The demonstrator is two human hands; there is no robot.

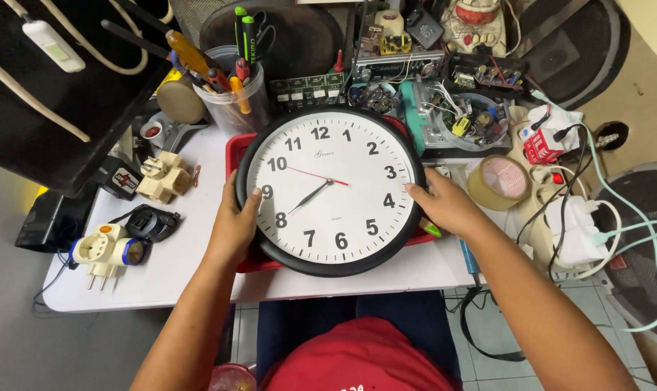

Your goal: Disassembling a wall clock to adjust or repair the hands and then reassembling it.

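A round wall clock (331,190) with a black rim, white face and black numerals lies face up over a red tray (236,148) on the white table (176,271). My left hand (234,226) grips the clock's left edge, thumb resting on the face near the rim. At the right edge, my right hand (444,205) holds the rim with its fingers curled over it. The clock's thin red second hand points left and both black hands point down-left.
A clear cup of screwdrivers and pens (227,87) stands behind the clock. Plug adapters (107,250) lie at the left, a tape roll (498,181) and a power strip with cables (571,224) at the right. Circuit boards and electronic parts (451,108) crowd the back.
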